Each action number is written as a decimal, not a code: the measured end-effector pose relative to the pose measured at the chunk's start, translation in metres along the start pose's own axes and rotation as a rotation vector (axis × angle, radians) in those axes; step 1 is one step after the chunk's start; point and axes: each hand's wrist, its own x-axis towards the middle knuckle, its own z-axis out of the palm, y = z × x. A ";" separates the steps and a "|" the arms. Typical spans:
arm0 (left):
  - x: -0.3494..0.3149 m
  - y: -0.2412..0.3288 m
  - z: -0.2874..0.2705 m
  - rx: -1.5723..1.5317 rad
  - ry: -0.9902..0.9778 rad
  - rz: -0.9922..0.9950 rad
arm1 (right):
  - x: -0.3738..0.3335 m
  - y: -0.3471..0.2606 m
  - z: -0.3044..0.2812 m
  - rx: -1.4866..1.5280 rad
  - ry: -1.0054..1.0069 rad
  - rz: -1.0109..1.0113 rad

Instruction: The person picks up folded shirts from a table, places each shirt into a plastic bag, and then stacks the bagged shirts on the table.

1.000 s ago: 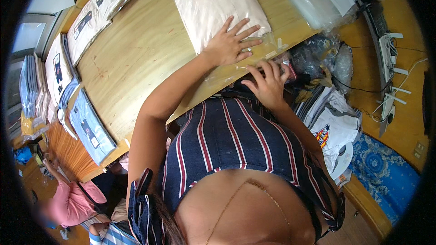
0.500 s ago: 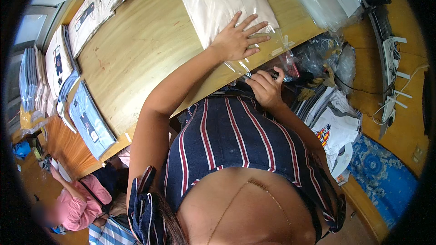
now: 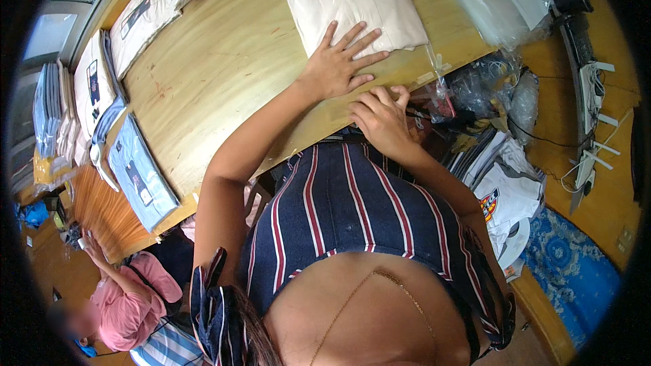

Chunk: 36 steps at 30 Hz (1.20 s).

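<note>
A folded cream garment in a clear plastic bag (image 3: 352,0) lies on the wooden table (image 3: 224,74) ahead of me. My left hand (image 3: 337,68) rests flat with its fingers spread, the fingertips over the bag's near edge and the palm by the tabletop. Close by on the right, my right hand (image 3: 381,118) is at the table's front edge with its fingers curled in. Whatever those fingers hold, if anything, is hidden. From the bag's near right corner, a clear plastic flap (image 3: 436,64) reaches over the edge.
Blue packed shirts (image 3: 142,176) and cream packed garments (image 3: 139,20) line the table's left side. Clear plastic sheets (image 3: 485,7) lie at far right. Under the edge are crumpled plastic (image 3: 475,88) and stacked clothes (image 3: 505,169). A person in pink (image 3: 132,305) sits at lower left.
My right hand has moved up and left to the table edge, nearer my left hand. My left hand has slid slightly left and nearer me, and more of it is off the bag.
</note>
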 end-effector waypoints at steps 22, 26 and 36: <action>-0.065 -0.008 -0.043 -0.098 -0.028 0.012 | -0.015 0.114 -0.078 -0.437 -0.087 -0.220; -0.067 -0.009 -0.042 -0.086 -0.046 0.185 | 0.027 0.168 -0.081 -0.455 -0.260 -0.687; -0.070 0.002 -0.041 0.009 -0.119 0.194 | 0.042 0.180 -0.065 0.220 -0.274 -0.589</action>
